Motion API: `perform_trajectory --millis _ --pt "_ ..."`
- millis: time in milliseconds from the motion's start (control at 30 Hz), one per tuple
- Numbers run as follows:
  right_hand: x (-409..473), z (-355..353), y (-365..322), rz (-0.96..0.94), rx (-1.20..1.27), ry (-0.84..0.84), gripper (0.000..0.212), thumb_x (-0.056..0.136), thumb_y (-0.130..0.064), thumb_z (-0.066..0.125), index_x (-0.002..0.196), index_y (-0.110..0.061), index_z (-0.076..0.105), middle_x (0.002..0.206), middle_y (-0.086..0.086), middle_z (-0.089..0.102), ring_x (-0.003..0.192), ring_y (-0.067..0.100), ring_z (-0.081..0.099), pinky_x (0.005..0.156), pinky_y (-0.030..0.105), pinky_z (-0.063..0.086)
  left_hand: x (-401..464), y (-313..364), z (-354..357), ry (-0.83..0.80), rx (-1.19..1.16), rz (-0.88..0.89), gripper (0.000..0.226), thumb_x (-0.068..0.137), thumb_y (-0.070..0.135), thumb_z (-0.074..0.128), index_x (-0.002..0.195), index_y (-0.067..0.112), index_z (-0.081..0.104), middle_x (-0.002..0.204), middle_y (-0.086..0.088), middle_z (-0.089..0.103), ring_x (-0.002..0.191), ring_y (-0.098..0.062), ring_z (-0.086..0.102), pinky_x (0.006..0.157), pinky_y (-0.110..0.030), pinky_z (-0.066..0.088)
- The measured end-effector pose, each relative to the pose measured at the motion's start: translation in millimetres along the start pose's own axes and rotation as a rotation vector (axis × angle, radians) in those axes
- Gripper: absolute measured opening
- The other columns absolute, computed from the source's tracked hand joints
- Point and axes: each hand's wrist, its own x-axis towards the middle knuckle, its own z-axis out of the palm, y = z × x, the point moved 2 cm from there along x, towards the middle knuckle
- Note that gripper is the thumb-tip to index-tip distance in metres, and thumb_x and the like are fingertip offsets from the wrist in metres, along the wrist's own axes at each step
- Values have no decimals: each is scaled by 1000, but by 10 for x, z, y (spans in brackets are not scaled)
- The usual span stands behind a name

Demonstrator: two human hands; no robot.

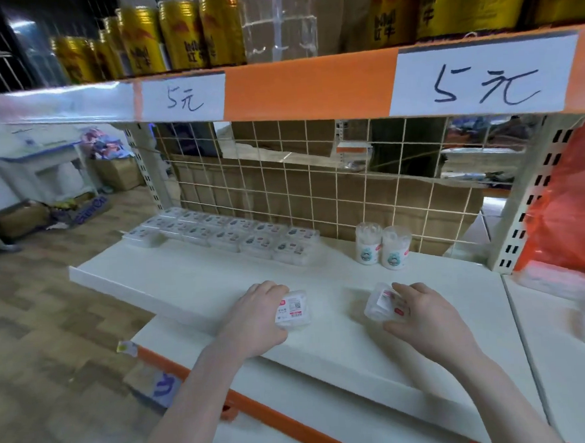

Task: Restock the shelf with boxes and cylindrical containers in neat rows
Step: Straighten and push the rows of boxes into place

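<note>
Boxes in two rows at shelf rear, left; two cylinders upright beside them, right. Left hand grasping one clear box above shelf front. Right hand grasping another box, tilted, near shelf front.

a single head-worn wide-angle camera looks forward and down from close range. it faces the white metal shelf board and wire grid back panel.
</note>
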Motion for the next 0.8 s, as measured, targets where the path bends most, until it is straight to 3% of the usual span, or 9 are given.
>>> perform_trajectory --millis 400,467,633,800 --pt "519 420 -1010 -81 16 -33 49 74 -35 65 119 -17 55 109 3 55 103 23 53 80 30 43 -5 -1196 -176 55 -14 -37 62 83 22 59 140 24 36 137 8 40 125 -11 36 99 -21 34" --pt "584 577 -1292 -55 26 -14 50 74 -34 66 120 -17 55 108 2 56 103 23 53 81 30 42 -13 -1521 -211 44 -7 -15 64 82 22 58 141 24 35 137 7 40 125 -12 36 100 -22 34" --pt "643 982 -2058 64 106 14 66 77 -32 67 137 -19 44 128 2 51 116 22 48 89 27 38 -31 -2401 -375 24 -8 50 66 81 22 61 142 22 36 137 5 41 125 -15 37 101 -28 36" --pt "657 1199 -2662 142 127 32 66 78 -32 68 138 -19 43 129 3 49 115 23 49 89 29 40 41 -3049 -536 13 1 114 66 79 22 63 140 21 38 133 4 43 123 -17 39 98 -33 40"
